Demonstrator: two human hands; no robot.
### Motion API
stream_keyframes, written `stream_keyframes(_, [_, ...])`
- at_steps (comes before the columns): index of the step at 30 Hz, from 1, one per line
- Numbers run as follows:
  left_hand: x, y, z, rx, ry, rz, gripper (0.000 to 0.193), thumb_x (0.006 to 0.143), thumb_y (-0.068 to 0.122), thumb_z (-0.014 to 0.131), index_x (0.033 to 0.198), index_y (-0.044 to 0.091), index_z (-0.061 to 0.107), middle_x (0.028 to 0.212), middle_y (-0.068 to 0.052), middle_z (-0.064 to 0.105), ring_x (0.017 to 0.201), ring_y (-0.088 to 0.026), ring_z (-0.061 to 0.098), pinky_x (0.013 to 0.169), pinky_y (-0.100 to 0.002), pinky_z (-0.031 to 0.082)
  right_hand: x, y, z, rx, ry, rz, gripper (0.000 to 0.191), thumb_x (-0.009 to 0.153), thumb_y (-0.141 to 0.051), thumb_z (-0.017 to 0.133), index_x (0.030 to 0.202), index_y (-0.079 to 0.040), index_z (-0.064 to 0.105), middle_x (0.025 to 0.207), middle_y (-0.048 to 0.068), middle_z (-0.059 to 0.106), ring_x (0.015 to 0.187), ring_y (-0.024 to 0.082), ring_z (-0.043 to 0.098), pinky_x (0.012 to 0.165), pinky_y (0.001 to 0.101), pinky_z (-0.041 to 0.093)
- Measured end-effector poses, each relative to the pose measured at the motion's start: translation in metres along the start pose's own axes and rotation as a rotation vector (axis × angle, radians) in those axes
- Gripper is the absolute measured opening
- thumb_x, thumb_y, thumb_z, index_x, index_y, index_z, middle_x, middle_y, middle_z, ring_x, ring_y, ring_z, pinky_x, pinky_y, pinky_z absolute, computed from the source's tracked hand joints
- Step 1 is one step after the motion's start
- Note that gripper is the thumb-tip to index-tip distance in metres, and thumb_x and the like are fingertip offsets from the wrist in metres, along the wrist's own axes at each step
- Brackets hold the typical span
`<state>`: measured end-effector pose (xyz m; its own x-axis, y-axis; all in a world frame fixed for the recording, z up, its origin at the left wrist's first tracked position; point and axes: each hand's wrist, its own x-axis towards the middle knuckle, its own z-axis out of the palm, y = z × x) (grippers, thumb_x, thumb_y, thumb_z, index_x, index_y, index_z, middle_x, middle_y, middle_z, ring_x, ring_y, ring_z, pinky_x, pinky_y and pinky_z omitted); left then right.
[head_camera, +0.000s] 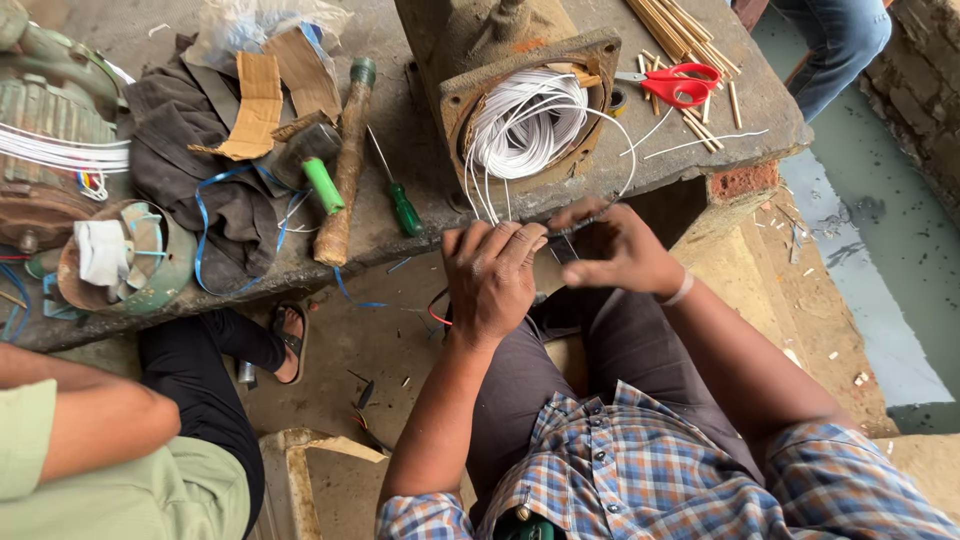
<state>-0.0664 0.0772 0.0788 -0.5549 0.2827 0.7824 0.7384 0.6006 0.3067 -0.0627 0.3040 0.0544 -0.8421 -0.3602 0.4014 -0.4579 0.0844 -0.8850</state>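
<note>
While you look down from the head camera, your left hand (492, 275) sits at the centre of the view, knuckles up, its fingers curled together over the thin white sleeved wires (487, 195) that trail down from the motor. Your right hand (618, 250), just toward three o'clock from it, pinches a short dark piece, seemingly a tube or a tool tip, between thumb and fingertips; you cannot tell exactly what it is.

The wires rise toward twelve o'clock into a thick coil of smooth white winding (527, 128), packed inside the rusty square-flanged cast-metal motor housing (480, 95) on the rough grey concrete tabletop (400, 170). As far as this view shows, the coil already lies in the housing, while several loose ends hang out over the edge and are not yet dressed or tied.

At one o'clock lie red-handled scissors (682, 83) among pale slim wooden sticks (680, 30). Toward ten o'clock you have a green-handled screwdriver (398, 196), a worn brown wooden mallet handle (345, 170), torn brown cardboard pieces (258, 105) and a crumpled dark cloth (190, 150) threaded with blue plastic strap. At nine o'clock sits a second, greenish motor body (55, 110) with white windings showing.

At seven o'clock another person's forearm (95, 420) in a pale green sleeve rests apart from your hands.
</note>
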Motion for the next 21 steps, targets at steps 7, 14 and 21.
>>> stream_keyframes(7, [0.0,-0.001,0.001,-0.034,-0.135,0.01,0.01,0.091,0.011,0.069,0.101,0.012,0.073,0.093,0.001,0.069,0.087,-0.021,0.062,0.084,-0.04,0.04,0.003,0.009,0.029,0.333,0.362,0.071,0.051,0.092,-0.002,0.086,0.131,-0.005,0.054,0.131,0.008,0.055,0.122,0.018,0.057,0.103,0.0345,0.051])
stream_keyframes(14, [0.002,0.001,-0.005,-0.053,-0.063,-0.03,0.005,0.095,0.019,0.071,0.095,0.014,0.071,0.089,0.003,0.067,0.084,-0.021,0.06,0.083,-0.04,0.039,0.007,0.013,0.012,0.008,0.062,-0.018,0.043,0.078,-0.012,0.089,0.116,-0.002,0.071,0.137,0.011,0.058,0.131,0.024,0.056,0.112,0.0391,0.045])
stream_keyframes(21, [0.001,0.002,-0.007,-0.065,-0.048,-0.022,0.007,0.093,0.015,0.07,0.1,0.014,0.072,0.09,0.002,0.067,0.084,-0.021,0.06,0.084,-0.041,0.039,-0.002,0.007,0.006,0.096,0.021,-0.059,0.056,0.076,-0.013,0.093,0.124,-0.008,0.064,0.115,0.004,0.067,0.109,0.015,0.066,0.095,0.0332,0.053])
